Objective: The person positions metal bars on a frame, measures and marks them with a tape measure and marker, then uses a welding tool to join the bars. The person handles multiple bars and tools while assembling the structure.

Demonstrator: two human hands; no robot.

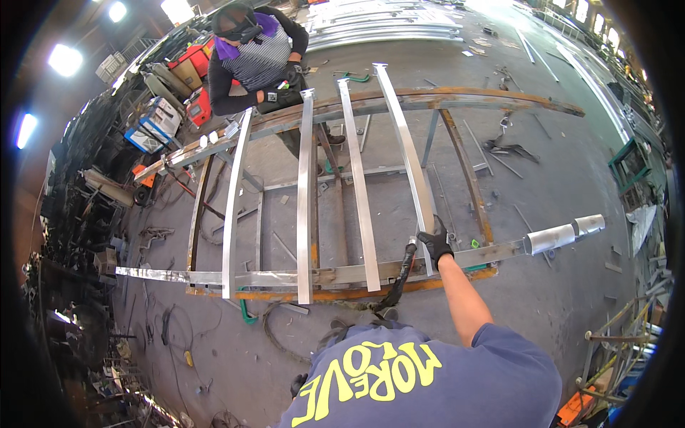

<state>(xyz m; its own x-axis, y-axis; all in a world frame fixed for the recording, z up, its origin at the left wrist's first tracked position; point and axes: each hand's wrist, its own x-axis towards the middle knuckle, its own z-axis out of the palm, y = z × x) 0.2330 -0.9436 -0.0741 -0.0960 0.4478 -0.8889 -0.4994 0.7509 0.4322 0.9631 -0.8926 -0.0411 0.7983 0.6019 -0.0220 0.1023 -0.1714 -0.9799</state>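
Observation:
My right hand [436, 244], in a black glove, grips the near end of the rightmost silver metal bar [404, 146]. That bar lies across two long rails, with a small plate at its far end. Just left of the hand, a welding torch [407, 261] leans at the near rail [335, 276], its dark cable hanging toward the floor. Three more silver bars, among them this one [359, 192], cross the rails to the left. Of my left hand [298, 386], only a dark gloved part shows beside my shirt; its fingers are hidden.
Across the frame a person in a dark cap [239, 25] leans over the far rail [499, 100]. Green clamps [246, 312] grip the frame. Cables [171, 335] and loose rods lie on the floor. Two silver cylinders [549, 239] sit at the near rail's right end.

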